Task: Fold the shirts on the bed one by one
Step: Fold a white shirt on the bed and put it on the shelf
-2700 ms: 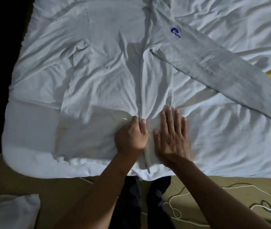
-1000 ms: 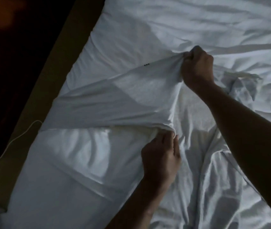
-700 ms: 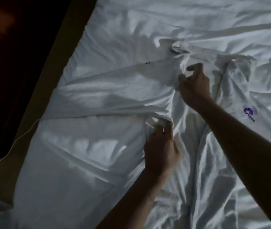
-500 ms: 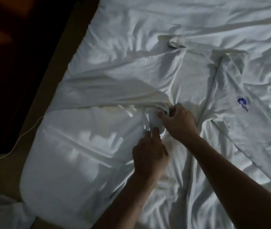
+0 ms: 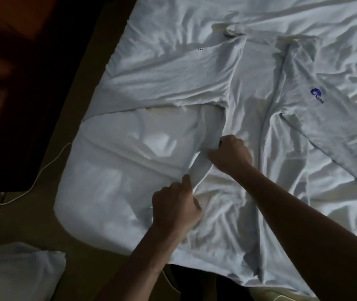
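A white long-sleeved shirt (image 5: pixel 258 88) lies spread and creased on the white bed (image 5: pixel 118 170). One sleeve (image 5: pixel 164 83) lies across to the left. The other sleeve (image 5: pixel 329 127), with a blue logo (image 5: pixel 317 94), runs down to the right. My right hand (image 5: pixel 230 156) grips the shirt's left side edge below the armpit. Lower on the same edge, my left hand (image 5: pixel 176 206) pinches the fabric, thumb up. A strip of cloth is stretched between the two hands.
The bed's rounded corner (image 5: pixel 64 216) is at the lower left, with floor beyond. A white cable (image 5: pixel 42 168) trails on the floor beside dark furniture (image 5: pixel 21 83). A white pillow or bundle (image 5: pixel 16 272) lies at the bottom left.
My right hand let go of the sleeve's shoulder and came down to grip the side edge near my left hand. Both hands then moved toward me along that edge.
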Demonstrator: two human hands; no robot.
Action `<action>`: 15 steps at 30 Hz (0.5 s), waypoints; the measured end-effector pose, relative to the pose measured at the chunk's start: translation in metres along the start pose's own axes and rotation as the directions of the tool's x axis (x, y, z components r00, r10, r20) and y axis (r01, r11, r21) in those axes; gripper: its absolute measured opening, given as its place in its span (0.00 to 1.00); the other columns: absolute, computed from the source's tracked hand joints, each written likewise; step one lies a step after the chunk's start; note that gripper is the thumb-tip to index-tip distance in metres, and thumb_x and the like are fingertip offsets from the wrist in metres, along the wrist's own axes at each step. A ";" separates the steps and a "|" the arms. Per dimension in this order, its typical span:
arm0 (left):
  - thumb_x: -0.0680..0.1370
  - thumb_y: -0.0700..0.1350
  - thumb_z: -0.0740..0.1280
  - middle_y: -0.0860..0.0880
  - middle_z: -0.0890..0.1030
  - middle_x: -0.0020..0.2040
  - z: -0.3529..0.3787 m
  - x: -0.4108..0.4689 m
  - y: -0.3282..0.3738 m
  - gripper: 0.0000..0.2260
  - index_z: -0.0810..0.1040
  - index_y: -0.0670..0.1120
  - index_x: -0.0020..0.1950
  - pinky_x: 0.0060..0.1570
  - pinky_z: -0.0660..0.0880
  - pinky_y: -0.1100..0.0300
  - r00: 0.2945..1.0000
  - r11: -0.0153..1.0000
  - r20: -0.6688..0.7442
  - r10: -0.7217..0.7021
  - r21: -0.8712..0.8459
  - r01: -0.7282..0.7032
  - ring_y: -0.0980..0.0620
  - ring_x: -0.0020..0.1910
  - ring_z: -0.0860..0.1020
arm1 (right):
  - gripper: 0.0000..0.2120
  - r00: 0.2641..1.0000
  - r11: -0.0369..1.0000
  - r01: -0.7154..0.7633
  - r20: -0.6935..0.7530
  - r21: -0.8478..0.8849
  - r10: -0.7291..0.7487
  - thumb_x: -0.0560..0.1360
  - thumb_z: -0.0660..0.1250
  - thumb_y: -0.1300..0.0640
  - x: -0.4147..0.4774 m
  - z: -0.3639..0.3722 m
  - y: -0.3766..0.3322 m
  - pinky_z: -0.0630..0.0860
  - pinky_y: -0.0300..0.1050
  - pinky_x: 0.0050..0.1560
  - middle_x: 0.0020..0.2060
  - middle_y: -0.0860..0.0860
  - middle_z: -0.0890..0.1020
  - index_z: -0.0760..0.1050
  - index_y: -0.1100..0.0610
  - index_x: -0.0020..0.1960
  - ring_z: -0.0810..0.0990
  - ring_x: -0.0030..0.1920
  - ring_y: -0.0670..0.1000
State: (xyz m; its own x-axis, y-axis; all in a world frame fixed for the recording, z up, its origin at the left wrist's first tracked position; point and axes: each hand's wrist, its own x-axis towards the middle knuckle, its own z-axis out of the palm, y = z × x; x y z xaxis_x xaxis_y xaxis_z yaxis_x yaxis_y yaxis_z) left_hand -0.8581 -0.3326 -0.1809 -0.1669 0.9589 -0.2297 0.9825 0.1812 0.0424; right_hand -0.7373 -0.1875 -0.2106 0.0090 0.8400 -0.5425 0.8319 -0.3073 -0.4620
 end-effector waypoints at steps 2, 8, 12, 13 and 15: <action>0.62 0.44 0.60 0.46 0.73 0.26 0.003 -0.014 -0.008 0.11 0.79 0.44 0.40 0.24 0.67 0.60 0.989 0.996 -0.120 0.091 0.022 -0.089 0.43 0.20 0.74 | 0.17 0.998 0.994 -0.038 -0.050 0.101 0.044 0.64 0.65 0.50 -0.011 -0.002 0.005 0.79 0.48 0.46 0.40 0.55 0.83 0.82 0.60 0.46 0.82 0.43 0.60; 0.60 0.43 0.74 0.49 0.76 0.29 -0.008 -0.046 -0.023 0.13 0.79 0.49 0.43 0.26 0.67 0.62 0.987 0.987 -0.055 0.149 -0.046 -0.151 0.47 0.23 0.77 | 0.14 0.989 0.927 -0.146 0.080 0.344 0.126 0.72 0.72 0.49 -0.073 0.016 0.007 0.85 0.53 0.35 0.29 0.55 0.85 0.82 0.59 0.37 0.86 0.29 0.56; 0.76 0.52 0.68 0.48 0.81 0.50 -0.014 -0.070 -0.025 0.17 0.75 0.50 0.64 0.45 0.77 0.52 0.989 0.959 0.057 0.138 -0.258 -0.119 0.43 0.47 0.82 | 0.07 0.980 0.865 -0.198 0.121 0.461 0.160 0.73 0.72 0.60 -0.112 0.036 0.020 0.85 0.61 0.36 0.32 0.61 0.85 0.81 0.64 0.41 0.86 0.30 0.60; 0.75 0.54 0.68 0.48 0.80 0.51 -0.011 -0.076 -0.029 0.20 0.75 0.50 0.65 0.44 0.78 0.51 0.987 0.958 0.027 0.161 -0.244 -0.149 0.44 0.48 0.81 | 0.06 0.974 0.818 -0.228 0.116 0.527 0.197 0.75 0.71 0.61 -0.118 0.038 0.023 0.85 0.61 0.36 0.35 0.62 0.85 0.81 0.64 0.43 0.86 0.30 0.60; 0.74 0.57 0.67 0.50 0.78 0.52 -0.002 -0.087 -0.037 0.19 0.76 0.50 0.62 0.42 0.80 0.50 0.981 0.946 0.005 0.194 -0.267 -0.185 0.46 0.48 0.79 | 0.07 0.962 0.755 -0.273 0.143 0.596 0.234 0.76 0.72 0.58 -0.132 0.042 0.025 0.86 0.58 0.36 0.36 0.61 0.85 0.82 0.63 0.46 0.86 0.31 0.58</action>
State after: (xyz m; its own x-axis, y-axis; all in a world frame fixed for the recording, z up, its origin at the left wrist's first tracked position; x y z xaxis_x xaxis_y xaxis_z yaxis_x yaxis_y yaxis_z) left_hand -0.8800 -0.4225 -0.1603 0.0270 0.9746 -0.2222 0.9380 0.0522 0.3427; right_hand -0.7408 -0.3247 -0.1803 0.1239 0.6716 -0.7304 0.2947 -0.7278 -0.6192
